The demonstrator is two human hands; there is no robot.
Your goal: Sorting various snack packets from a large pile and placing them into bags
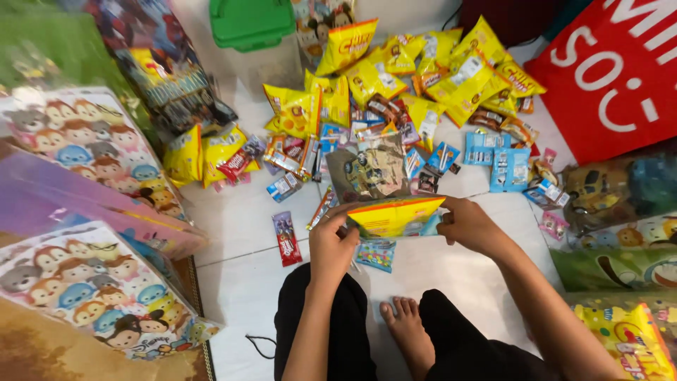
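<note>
Printed party bag (381, 187), mouth open, above floor.

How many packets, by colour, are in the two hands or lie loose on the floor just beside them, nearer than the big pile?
Yellow-orange snack bag, held by left hand and right hand: 1
Red sachet on the floor: 1
Blue candy packet under the bag: 1
Multicoloured stick sachet beside the left hand: 1
Total: 4

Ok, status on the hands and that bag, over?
Left hand and right hand both grip yellow goodie bag. Bag held above floor, mouth open. Snack packets piled beyond; nothing blocking.
</note>
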